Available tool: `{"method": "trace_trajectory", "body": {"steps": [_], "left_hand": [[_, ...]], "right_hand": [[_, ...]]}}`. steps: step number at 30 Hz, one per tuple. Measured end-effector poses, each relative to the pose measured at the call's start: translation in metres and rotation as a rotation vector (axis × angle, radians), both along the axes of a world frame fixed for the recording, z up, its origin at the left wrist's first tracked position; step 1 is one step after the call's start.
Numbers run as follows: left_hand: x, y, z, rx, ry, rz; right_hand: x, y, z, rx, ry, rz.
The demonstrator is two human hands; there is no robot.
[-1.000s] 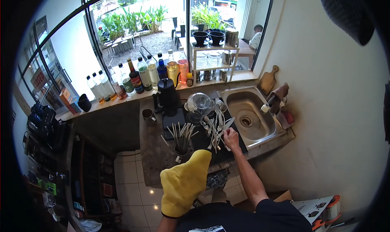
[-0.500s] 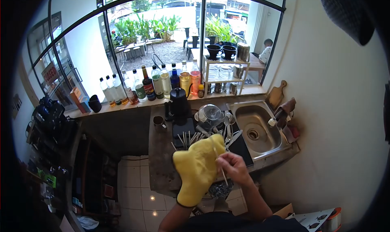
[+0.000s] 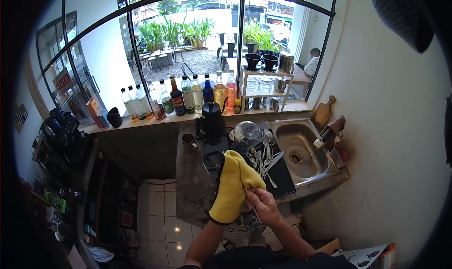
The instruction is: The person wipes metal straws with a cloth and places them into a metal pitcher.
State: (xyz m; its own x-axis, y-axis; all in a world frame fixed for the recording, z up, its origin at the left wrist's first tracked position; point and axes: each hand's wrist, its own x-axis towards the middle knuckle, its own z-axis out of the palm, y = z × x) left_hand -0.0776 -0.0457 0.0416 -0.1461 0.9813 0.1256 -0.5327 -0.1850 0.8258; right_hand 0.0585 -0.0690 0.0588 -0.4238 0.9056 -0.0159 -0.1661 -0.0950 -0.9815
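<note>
A yellow cloth (image 3: 230, 186) with a dark edge covers my left hand completely, so its fingers are hidden; it folds round as if gripped from inside. My right hand (image 3: 265, 206) pinches a thin, straw-like metal rod (image 3: 255, 213) against the cloth's right side. The rod's upper end goes into the cloth. Just beyond the cloth lie spoons, a knife (image 3: 275, 160) and other cutlery (image 3: 257, 161) on a black mat (image 3: 284, 178). Several thin rods at the cloth's left are mostly hidden behind it.
A metal sink (image 3: 301, 171) is set in the counter at right. Behind the cutlery stand a clear glass vessel (image 3: 248, 131) and a black kettle (image 3: 211, 119); a cup (image 3: 189, 142) stands to the left. Bottles (image 3: 187, 97) line the window sill beside a dripper rack (image 3: 268, 76).
The cloth has folded over to the right, its top now leaning towards my right hand. My right hand has dropped slightly, and the rod's upper part has gone into the cloth.
</note>
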Motion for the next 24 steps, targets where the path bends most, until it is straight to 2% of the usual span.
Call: {"method": "trace_trajectory", "body": {"steps": [3, 4, 6, 8, 10, 11, 16, 17, 19, 20, 21, 22, 24], "left_hand": [[-0.002, -0.009, -0.015, -0.017, 0.062, -0.026], [-0.005, -0.010, -0.016, -0.019, 0.073, -0.024], [-0.012, -0.008, -0.013, -0.012, 0.088, 0.006], [-0.020, -0.004, -0.008, -0.004, 0.092, 0.057], [-0.026, 0.001, -0.003, 0.004, 0.086, 0.105], [-0.026, 0.001, -0.003, 0.005, 0.087, 0.114], [-0.004, -0.018, -0.039, 0.011, 0.177, 0.084], [-0.002, -0.019, -0.051, -0.002, 0.148, 0.055], [-0.013, -0.018, -0.083, -0.126, -0.132, -0.122], [-0.014, -0.028, -0.054, 0.063, 0.477, 0.042], [-0.018, -0.033, -0.044, 0.107, 0.587, 0.071], [-0.023, -0.033, -0.038, 0.103, 0.575, 0.072], [-0.029, -0.026, -0.024, 0.031, 0.377, 0.081]], "right_hand": [[0.006, 0.007, -0.004, -0.191, 0.239, 0.100], [0.009, 0.010, -0.003, -0.192, 0.241, 0.103], [0.012, 0.015, -0.003, -0.412, 0.503, 0.277], [0.011, 0.012, -0.007, -0.365, 0.406, 0.277], [0.003, 0.003, -0.007, -0.052, 0.034, 0.253], [-0.001, 0.000, -0.016, 0.039, -0.041, 0.225], [-0.010, 0.000, -0.035, 0.126, -0.076, 0.022], [-0.007, 0.003, -0.037, 0.089, -0.050, 0.047], [-0.004, 0.005, -0.046, 0.070, 0.008, 0.079], [-0.001, 0.007, -0.044, 0.065, 0.005, 0.079], [0.004, 0.009, -0.040, 0.004, -0.024, 0.124], [0.009, 0.010, -0.038, -0.058, -0.051, 0.170], [0.011, 0.012, -0.047, 0.014, -0.119, 0.199]]}}
